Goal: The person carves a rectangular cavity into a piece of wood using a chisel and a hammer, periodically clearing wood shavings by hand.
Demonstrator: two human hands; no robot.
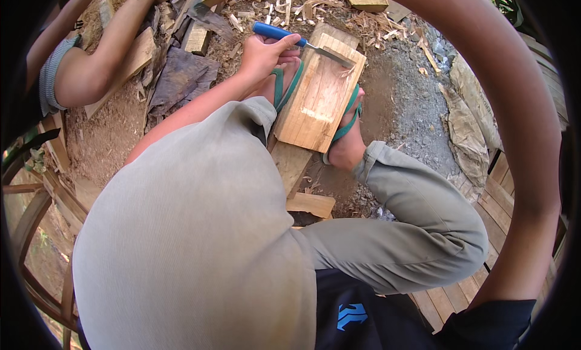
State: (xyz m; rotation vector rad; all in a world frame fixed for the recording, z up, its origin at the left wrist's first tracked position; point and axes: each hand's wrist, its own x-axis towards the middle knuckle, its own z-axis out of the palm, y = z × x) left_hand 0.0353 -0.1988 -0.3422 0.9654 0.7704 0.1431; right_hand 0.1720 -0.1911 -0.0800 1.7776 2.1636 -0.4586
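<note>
- While the wooden block lies between our feet, our left hand curls its fingers around the blue-handled chisel.
- The blade reaches over the block's far end.
- We cannot tell how our right hand's fingers stand.

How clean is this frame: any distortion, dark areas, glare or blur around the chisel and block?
Head view: fisheye bends the right arm into a long arc, with blackened corners; left hand, chisel and wooden block look reasonably sharp in daylight; a pale patch on the block could be glare or bare wood.
</note>
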